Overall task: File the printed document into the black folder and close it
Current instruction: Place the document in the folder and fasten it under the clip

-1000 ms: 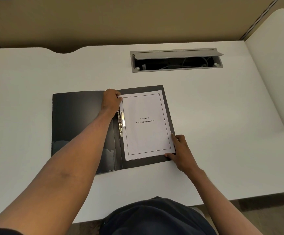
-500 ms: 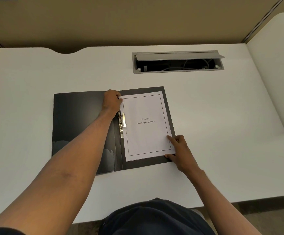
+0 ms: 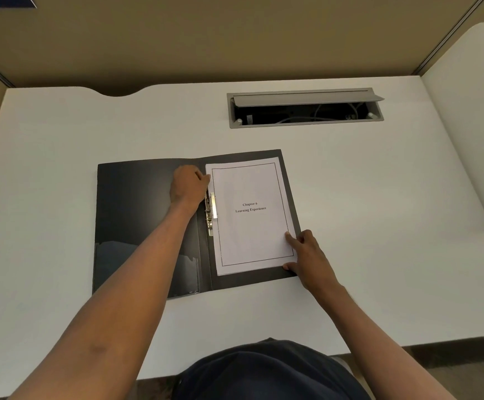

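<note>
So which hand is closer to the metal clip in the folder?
Left. The left hand sits right beside the top of the metal clip, at the document's upper left corner. The right hand rests at the document's lower right corner, across the page.

Soft, even light from overhead; the white tabletop looks bright without glare. A dull sheen lies on the black folder. Sharp centre, straight edges bowing toward the corners.

Desk right of folder bare; cable hatch open behind
</note>
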A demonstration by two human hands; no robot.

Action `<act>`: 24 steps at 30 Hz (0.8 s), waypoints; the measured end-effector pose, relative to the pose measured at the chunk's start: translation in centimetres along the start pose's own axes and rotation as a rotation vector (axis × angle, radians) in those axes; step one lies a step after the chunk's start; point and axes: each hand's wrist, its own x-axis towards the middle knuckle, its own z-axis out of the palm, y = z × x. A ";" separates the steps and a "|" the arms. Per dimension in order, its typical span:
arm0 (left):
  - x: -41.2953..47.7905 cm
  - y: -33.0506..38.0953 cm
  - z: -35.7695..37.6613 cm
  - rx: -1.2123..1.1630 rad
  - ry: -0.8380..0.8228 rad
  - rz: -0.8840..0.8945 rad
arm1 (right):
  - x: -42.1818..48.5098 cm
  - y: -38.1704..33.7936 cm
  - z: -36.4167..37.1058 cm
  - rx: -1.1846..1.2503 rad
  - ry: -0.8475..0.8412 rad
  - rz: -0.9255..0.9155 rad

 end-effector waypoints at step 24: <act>-7.6 -0.4 -1.8 -0.627 -0.109 -0.348 | -0.3 -0.6 -0.5 -0.061 -0.008 -0.012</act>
